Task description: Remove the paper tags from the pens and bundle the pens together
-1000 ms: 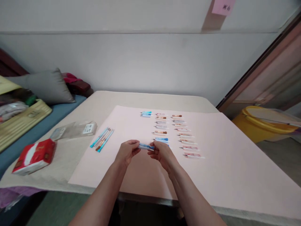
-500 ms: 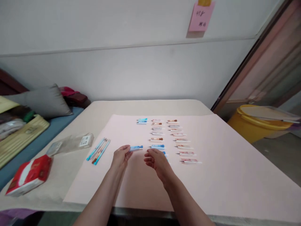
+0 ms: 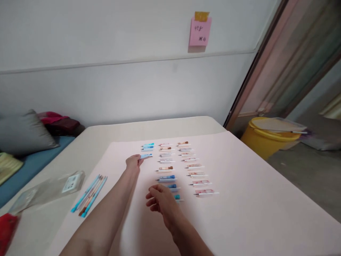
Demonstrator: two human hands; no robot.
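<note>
My left hand (image 3: pixel 132 161), reaching forward, pinches a light blue pen (image 3: pixel 146 155) by its left end. That pen is just in front of two blue pens (image 3: pixel 148 148) at the far end of the left column, its tip pointing right. My right hand (image 3: pixel 161 200) is held low over the near end of the middle column, fingers loosely bent and apart, with nothing in them. It partly hides a blue-capped pen (image 3: pixel 172 186) there. More slim pens (image 3: pixel 165 170) in blue, brown and pale colours make up the middle column. Pink and brown pens (image 3: pixel 201 182) form the right column.
Several longer pens (image 3: pixel 90 195) lie bundled at the left on the pale pink sheet (image 3: pixel 239 199). Beside them rests a clear plastic bag (image 3: pixel 48 190) with a white label. A red packet (image 3: pixel 7 229) sits at the left edge. A yellow bin (image 3: pixel 258 140) stands right of the table.
My left hand has carried the blue pen forward to the far end of the left column. My right hand has drawn back toward me. The view has turned right.
</note>
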